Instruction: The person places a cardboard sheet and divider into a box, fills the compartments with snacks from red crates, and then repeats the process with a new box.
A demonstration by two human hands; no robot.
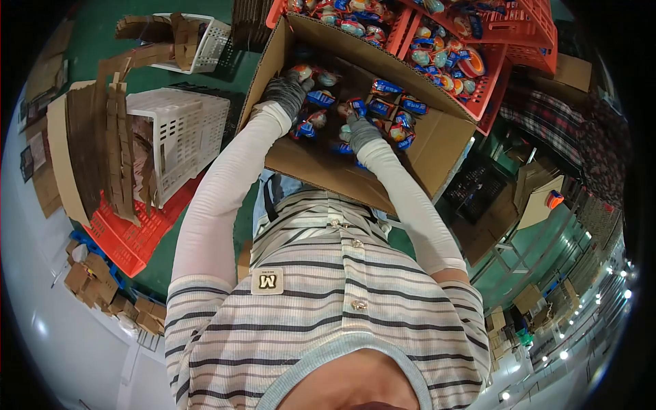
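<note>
Both my hands, in grey gloves, are inside an open cardboard box in front of my body. My left hand is at the box's left end, its fingers curled against a wrapped packet with an orange and clear wrapper. Lower and nearer the middle, my right hand has its fingers closed at a blue-and-orange wrapped packet, partly covering it. Several similar packets lie loose on the box floor around both hands. What is inside the wrappers is too small to make out.
Red crates filled with the same packets stand beyond the box. To the left are a white crate, another white crate, a red crate and folded cardboard. A black crate is at the right.
</note>
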